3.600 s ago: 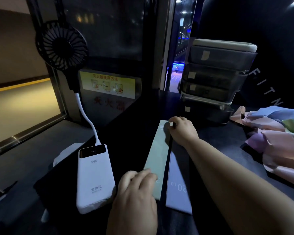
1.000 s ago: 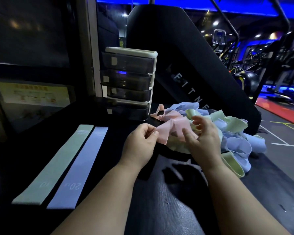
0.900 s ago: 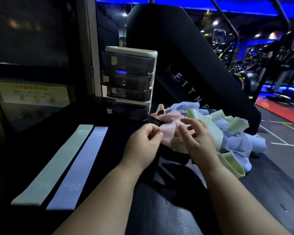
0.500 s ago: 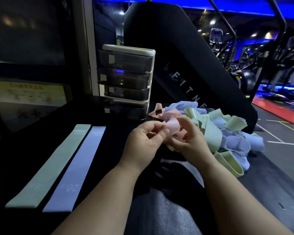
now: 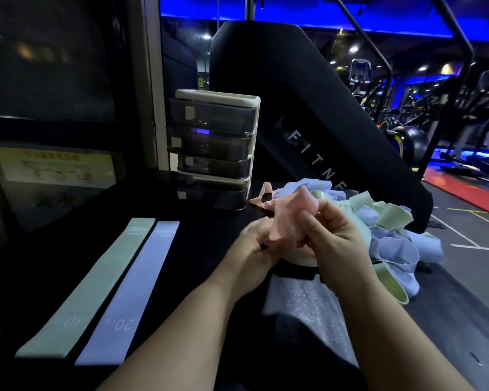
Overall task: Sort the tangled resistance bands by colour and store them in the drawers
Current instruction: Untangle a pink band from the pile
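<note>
A pink band [image 5: 290, 214] is bunched between both my hands, lifted just above the table. My left hand [image 5: 256, 249] pinches its lower end and my right hand [image 5: 332, 232] grips its upper part. Behind them lies the tangled pile [image 5: 390, 238] of green and lilac bands, with more pink [image 5: 261, 198] at its left edge. A green band [image 5: 88, 286] and a lilac band [image 5: 130, 289] lie flat side by side on the left. The small drawer unit [image 5: 213, 145] stands at the back with its drawers shut.
The dark table top [image 5: 203, 241] ends at the right in a drop to the gym floor [image 5: 469, 235]. A black slanted panel [image 5: 308, 114] lettered FITNE rises behind the pile. A yellow notice [image 5: 54, 167] hangs on the left wall.
My hands left the two flat bands, and the view turned right to the pile. They took hold of a pink band and have lifted and bunched it up.
</note>
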A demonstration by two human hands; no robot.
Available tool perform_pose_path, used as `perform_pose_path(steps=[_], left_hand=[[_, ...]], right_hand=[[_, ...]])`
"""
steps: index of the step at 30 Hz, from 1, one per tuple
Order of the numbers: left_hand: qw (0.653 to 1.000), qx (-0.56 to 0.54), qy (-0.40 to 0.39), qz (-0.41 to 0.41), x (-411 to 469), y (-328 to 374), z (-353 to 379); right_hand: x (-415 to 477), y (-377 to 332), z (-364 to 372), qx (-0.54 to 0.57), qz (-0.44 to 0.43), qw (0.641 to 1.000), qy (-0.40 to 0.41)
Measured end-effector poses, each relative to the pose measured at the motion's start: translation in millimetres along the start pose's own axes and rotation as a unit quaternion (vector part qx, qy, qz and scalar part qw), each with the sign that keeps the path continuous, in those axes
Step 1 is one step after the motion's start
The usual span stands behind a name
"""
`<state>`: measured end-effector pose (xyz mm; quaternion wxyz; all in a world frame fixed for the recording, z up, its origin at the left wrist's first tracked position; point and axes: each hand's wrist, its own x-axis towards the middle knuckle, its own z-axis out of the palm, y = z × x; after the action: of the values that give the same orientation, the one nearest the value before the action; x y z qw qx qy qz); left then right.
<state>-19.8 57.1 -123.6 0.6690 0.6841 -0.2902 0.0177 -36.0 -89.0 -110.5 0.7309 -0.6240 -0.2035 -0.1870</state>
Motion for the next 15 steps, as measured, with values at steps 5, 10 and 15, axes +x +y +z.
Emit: perform_pose_path(steps=[5, 10, 15], left_hand=[[0.996, -0.076, -0.003, -0.045, -11, 8, -6], [0.998, -0.026, -0.015, -0.060, -13, 12, -3], [0.990, -0.043, 0.044, -0.124, -12, 6, 2]], right_hand=[[4, -9, -10, 0.056, -0.011, 0.995, 0.076], [6, -5, -16, 0.027, 0.010, 0.991, 0.132], [6, 4, -19, -0.010, 0.048, 0.987, 0.155]])
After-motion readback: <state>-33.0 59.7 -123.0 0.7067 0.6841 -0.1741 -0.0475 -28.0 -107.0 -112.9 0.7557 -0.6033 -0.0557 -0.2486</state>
